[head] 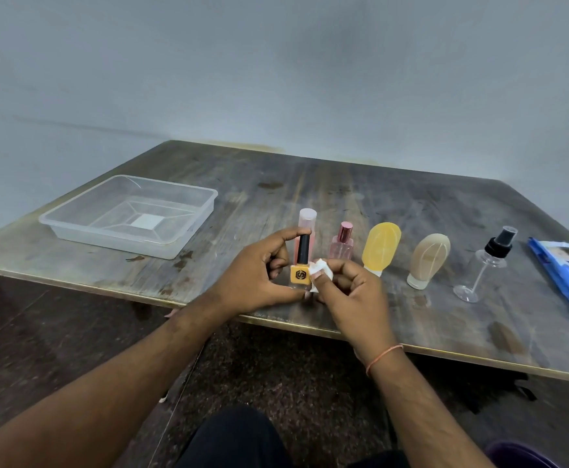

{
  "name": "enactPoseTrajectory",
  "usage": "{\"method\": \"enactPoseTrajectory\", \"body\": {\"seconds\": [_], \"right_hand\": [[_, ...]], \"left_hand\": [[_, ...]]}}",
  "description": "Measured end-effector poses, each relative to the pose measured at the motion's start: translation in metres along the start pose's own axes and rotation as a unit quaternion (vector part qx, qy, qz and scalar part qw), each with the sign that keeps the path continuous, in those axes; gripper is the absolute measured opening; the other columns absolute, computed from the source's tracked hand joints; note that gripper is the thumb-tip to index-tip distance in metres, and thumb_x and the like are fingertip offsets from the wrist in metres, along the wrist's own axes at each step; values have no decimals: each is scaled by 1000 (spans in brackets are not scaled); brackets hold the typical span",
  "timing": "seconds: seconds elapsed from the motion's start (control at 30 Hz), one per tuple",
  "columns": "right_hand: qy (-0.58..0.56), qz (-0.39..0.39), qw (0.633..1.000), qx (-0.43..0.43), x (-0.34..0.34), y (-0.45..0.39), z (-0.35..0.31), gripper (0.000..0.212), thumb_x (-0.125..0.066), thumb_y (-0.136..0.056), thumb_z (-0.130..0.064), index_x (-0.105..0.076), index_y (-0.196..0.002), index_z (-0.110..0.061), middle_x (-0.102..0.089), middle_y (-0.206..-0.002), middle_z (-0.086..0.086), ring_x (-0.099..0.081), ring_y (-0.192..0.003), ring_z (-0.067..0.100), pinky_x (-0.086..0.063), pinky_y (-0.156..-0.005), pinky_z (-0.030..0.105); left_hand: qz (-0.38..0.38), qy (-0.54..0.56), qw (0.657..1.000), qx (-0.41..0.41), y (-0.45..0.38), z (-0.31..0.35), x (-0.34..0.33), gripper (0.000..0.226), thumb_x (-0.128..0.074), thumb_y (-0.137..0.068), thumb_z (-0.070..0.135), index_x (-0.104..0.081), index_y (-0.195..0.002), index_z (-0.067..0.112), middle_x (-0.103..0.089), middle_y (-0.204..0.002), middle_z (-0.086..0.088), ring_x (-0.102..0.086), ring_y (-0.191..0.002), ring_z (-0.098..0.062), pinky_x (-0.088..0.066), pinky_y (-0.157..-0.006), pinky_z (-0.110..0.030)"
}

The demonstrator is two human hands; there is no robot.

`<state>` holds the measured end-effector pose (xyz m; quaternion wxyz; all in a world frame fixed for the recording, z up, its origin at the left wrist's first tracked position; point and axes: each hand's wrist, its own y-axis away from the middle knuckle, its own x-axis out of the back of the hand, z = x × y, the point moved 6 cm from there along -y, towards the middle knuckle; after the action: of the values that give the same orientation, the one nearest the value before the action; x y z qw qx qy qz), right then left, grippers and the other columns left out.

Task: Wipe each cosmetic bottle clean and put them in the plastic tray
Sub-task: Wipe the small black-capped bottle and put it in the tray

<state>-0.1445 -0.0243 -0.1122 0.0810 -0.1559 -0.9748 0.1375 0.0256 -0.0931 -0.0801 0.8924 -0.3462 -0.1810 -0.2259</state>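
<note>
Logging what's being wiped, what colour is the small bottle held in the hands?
Orange-yellow bottle with a black cap and a black hexagon logo, clearest in the head view.

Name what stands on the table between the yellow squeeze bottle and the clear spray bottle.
In the head view, one beige squeeze bottle stands cap-down between the yellow squeeze bottle and the clear spray bottle.

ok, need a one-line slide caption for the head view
Left hand holds an orange nail-polish bottle while the right hand wipes it with a white tissue; clear plastic tray sits empty.
</note>
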Motion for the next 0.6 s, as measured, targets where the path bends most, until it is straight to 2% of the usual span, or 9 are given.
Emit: {"method": "enactPoseTrajectory", "body": {"seconds": [0.07,0.13,0.2,0.3,0.4,0.5,0.6], "right_hand": [[34,32,998,35,1,1,-5,10,-79,-97,-21,-83,-104,-27,-83,-100,-9,-78,-99,9,-63,-94,43],[102,66,988,99,1,3,-14,13,-83,-93,-19,-85,-106,-24,-73,-109,-16,-69,-106,-4,-57,-92,20],[139,81,977,137,0,5,-19,18,-84,-91,-17,-85,-109,-20,-58,-105,-18,-63,-101,-4,-49,-83,8],[206,56,955,206,-8,12,-22,25,-79,-96,-20,-81,-121,-22,-53,-100,-15,-62,-97,8,-50,-81,18],[214,27,948,236,-12,15,-20,30,-72,-100,-13,-78,-129,-20,-57,-103,-10,-62,-98,13,-50,-80,24],[191,39,958,210,-9,12,-17,26,-73,-99,-19,-80,-122,-28,-65,-102,-13,-67,-99,15,-57,-82,35],[157,72,972,162,-3,9,-16,11,-78,-96,-29,-80,-106,-32,-73,-102,-20,-71,-101,11,-60,-85,43]], "left_hand": [[-9,-10,1000,0,0,1,-2,94,-98,-74,11,-55,-155,29,-43,-78,-12,-41,-65,-6,-41,-67,-15],[-13,-17,1000,2,1,1,-3,94,-99,-73,11,-55,-155,29,-43,-79,-14,-40,-65,-6,-41,-66,-15],[-7,-24,1000,4,1,-1,-2,93,-98,-74,12,-55,-154,30,-44,-79,-13,-41,-65,-6,-41,-66,-17],[9,-29,999,13,1,-3,0,90,-95,-74,10,-56,-154,29,-44,-78,-13,-41,-65,-5,-43,-64,-21],[19,-34,999,17,1,-2,2,90,-95,-74,12,-56,-154,28,-44,-77,-12,-40,-64,-5,-42,-64,-20],[12,-41,999,8,1,-1,0,90,-95,-74,13,-56,-154,27,-44,-75,-10,-41,-63,-5,-42,-65,-17],[-2,-42,999,13,2,-4,-2,89,-95,-75,12,-56,-154,26,-44,-72,2,-44,-63,-6,-42,-65,-15]]}}
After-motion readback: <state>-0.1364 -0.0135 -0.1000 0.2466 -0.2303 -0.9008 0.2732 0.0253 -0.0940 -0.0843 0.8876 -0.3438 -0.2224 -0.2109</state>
